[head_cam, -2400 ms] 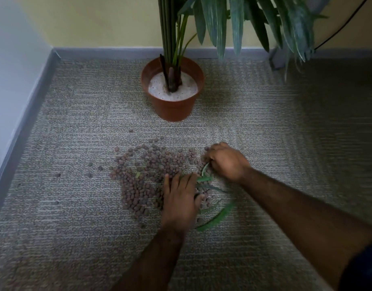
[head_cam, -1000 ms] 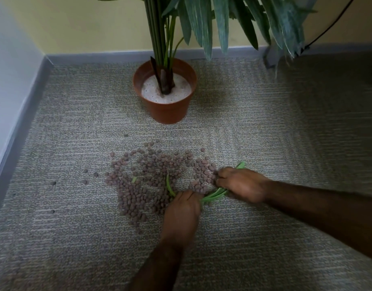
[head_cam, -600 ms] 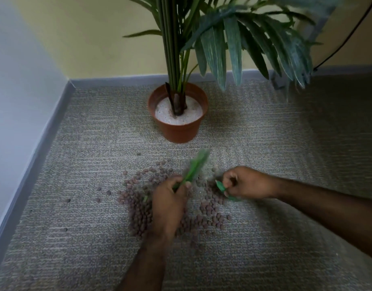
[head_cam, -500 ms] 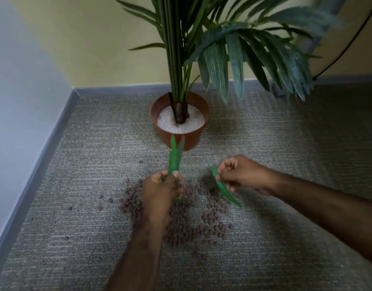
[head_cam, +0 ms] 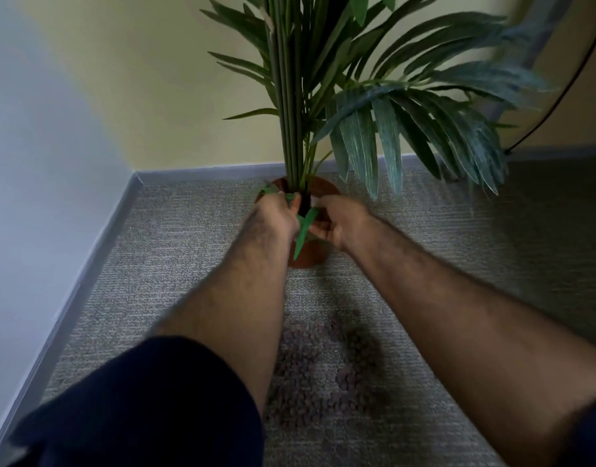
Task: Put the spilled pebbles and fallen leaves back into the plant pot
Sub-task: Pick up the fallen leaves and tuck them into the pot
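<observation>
Both arms reach forward to the brown plant pot [head_cam: 310,256], whose top is mostly hidden behind my hands. My left hand [head_cam: 279,212] is over the pot's left rim, shut on green fallen leaves [head_cam: 272,190] that stick out past its fingers. My right hand [head_cam: 337,221] is over the pot's right side, shut on another green leaf [head_cam: 303,232] that hangs down in front of the pot. The spilled brown pebbles [head_cam: 318,369] lie in a patch on the grey carpet between my forearms, nearer to me than the pot.
The palm plant [head_cam: 360,106] rises from the pot with fronds drooping to the right above my right hand. A grey skirting board [head_cam: 97,244] runs along the left wall and the back. A black cable [head_cam: 555,102] hangs at the far right.
Both hands lifted the leaves off the pebble patch and carried them forward to the pot. The view tilted up and moved closer to the plant.
</observation>
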Available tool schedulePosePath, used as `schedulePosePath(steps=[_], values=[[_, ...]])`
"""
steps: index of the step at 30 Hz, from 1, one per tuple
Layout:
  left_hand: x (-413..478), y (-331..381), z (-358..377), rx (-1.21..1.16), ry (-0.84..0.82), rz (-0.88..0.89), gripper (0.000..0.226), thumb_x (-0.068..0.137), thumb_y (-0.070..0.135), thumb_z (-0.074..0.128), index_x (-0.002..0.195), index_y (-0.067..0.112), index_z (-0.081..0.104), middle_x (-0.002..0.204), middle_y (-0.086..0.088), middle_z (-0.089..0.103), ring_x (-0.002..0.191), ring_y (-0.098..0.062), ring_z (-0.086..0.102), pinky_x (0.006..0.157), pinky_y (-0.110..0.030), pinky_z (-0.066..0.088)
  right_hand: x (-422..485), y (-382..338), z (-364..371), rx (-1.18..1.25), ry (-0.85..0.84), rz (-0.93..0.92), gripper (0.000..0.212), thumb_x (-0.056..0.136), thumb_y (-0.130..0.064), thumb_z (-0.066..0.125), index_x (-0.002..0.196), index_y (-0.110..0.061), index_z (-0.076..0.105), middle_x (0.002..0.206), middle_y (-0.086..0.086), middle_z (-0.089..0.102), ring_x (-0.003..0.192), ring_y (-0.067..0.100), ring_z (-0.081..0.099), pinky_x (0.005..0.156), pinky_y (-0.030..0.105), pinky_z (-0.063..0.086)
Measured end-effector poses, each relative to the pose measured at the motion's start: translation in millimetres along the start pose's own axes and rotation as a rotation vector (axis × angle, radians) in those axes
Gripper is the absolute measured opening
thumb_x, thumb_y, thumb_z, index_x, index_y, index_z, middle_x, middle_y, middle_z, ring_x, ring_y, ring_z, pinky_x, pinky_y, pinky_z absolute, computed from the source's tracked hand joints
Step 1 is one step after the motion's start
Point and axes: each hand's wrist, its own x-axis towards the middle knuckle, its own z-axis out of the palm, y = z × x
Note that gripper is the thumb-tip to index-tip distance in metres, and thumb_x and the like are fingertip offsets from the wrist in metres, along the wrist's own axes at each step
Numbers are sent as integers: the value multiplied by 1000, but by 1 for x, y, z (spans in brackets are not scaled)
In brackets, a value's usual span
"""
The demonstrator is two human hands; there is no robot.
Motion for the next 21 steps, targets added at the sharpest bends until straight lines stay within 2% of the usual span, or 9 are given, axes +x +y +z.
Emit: schedulePosePath(steps=[4, 7, 9, 11, 13, 15, 17, 19, 21], values=[[14, 8, 1, 74, 69, -75, 25, 107, 7, 41, 106, -7, 62, 97, -21, 65, 99, -29, 69, 55, -24, 59, 6, -5, 6, -22, 88, -6, 28, 106, -12, 50, 79, -7, 55, 47, 5, 64, 33, 16, 61, 28, 20, 42], [17, 15, -4, 191, 22, -101, 36, 110, 14, 33, 128, -2, 61, 108, -18, 72, 107, -31, 68, 77, -35, 62, 12, -10, 7, -35, 181, -40, 19, 106, -9, 49, 89, -4, 56, 78, 11, 66, 65, 26, 67, 34, 29, 49], [22, 17, -9, 255, 2, -144, 41, 112, 19, 27, 118, 1, 64, 85, -20, 76, 92, -31, 70, 73, -39, 63, 18, -13, 6, -47, 245, -89, 18, 102, -6, 55, 86, -13, 57, 96, 13, 68, 85, 30, 69, 53, 39, 59], [22, 21, -7, 329, -14, -158, 42, 111, 19, 26, 104, 4, 64, 78, -18, 75, 80, -31, 69, 76, -44, 62, 26, -15, 3, -74, 290, -137, 24, 99, -3, 59, 81, -20, 57, 97, 13, 70, 89, 30, 71, 74, 46, 64], [21, 25, -5, 344, -23, -148, 40, 111, 16, 24, 105, 3, 61, 90, -17, 73, 73, -31, 71, 77, -46, 62, 28, -17, 2, -105, 294, -160, 23, 98, -3, 60, 83, -20, 59, 90, 11, 66, 80, 27, 69, 78, 45, 64], [23, 28, -7, 307, -36, -130, 41, 111, 14, 21, 107, 1, 60, 93, -19, 71, 72, -30, 72, 74, -43, 62, 26, -16, -3, -144, 269, -203, 16, 100, -7, 57, 112, -13, 66, 105, 13, 68, 90, 27, 70, 87, 42, 62], [24, 30, -11, 196, -52, -122, 40, 112, 13, 21, 108, -5, 56, 100, -24, 69, 80, -32, 72, 74, -45, 61, 25, -12, -8, -201, 214, -263, 40, 102, -12, 51, 141, -7, 53, 137, 15, 59, 123, 28, 61, 109, 29, 48], [21, 30, -14, 131, -54, -92, 37, 111, 9, 23, 101, -10, 53, 93, -27, 67, 72, -33, 72, 59, -44, 63, 20, -1, -15, -300, 348, -413, 34, 102, -14, 52, 134, -7, 59, 128, 9, 65, 107, 16, 66, 90, -2, 40], [19, 30, -21, 172, 23, -22, 29, 110, 6, 31, 110, -10, 56, 101, -24, 68, 78, -29, 75, 54, -35, 63, 4, 18, -16, -324, 489, -532, 15, 100, -12, 58, 109, -16, 69, 93, -5, 68, 68, 4, 61, 51, 3, 45]])
